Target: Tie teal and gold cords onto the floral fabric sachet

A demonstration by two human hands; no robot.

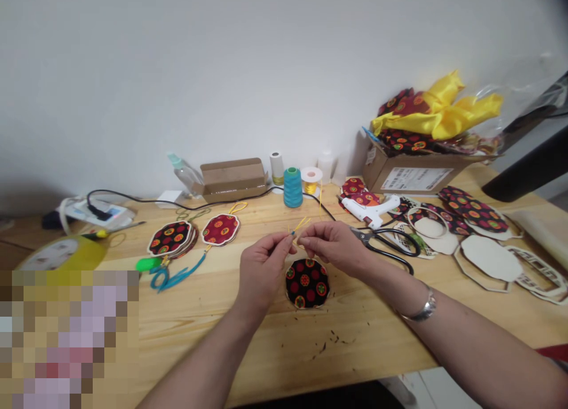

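My left hand pinches the yellow cord, seemingly to steady its ends for my right hand, fingertips bunched close by; whether they grip it I can't tell. The patch lies just below, scissors near, probably for quick reach.

Wooden table: teal thread spool is standing near back edge; patterned disc is lying nearer front edge.

Left hand and right hand are pinching thin yellow cord over the wooden surface, a patterned disc close by; beyond them stands a teal spool.
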